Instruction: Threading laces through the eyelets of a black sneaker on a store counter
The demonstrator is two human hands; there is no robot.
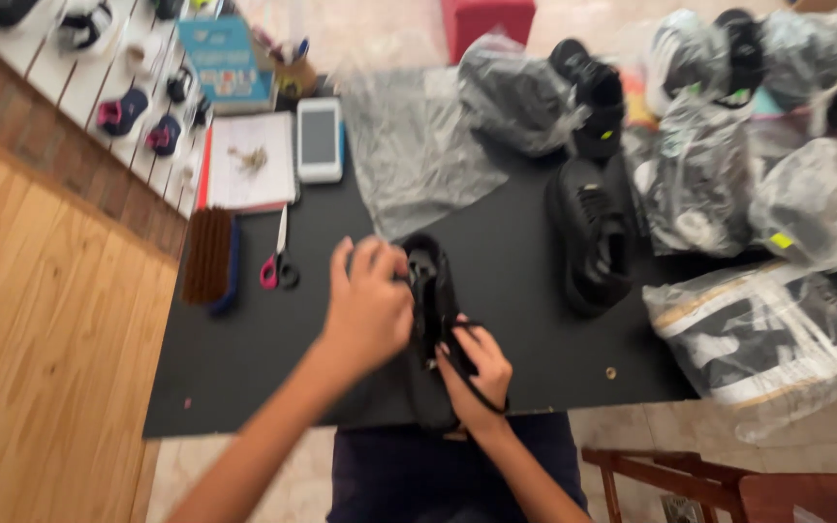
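Note:
A black shoe [433,291] lies lengthwise near the front edge of the black table [244,358]. My left hand [370,305] grips its left side and top near the opening. My right hand [477,373] pinches a black lace [481,392] that loops out from the shoe's front part. A second black shoe [591,237] rests on the table to the right, apart from both hands. The picture is blurred, so fine detail of the lacing is unclear.
Scissors with pink handles [278,261], a brown brush [210,257], a white phone [319,138] and a notebook [249,160] sit at the left. An empty clear bag [409,155] lies behind; several bagged shoes [767,329] crowd the right. A wooden chair [719,484] stands below right.

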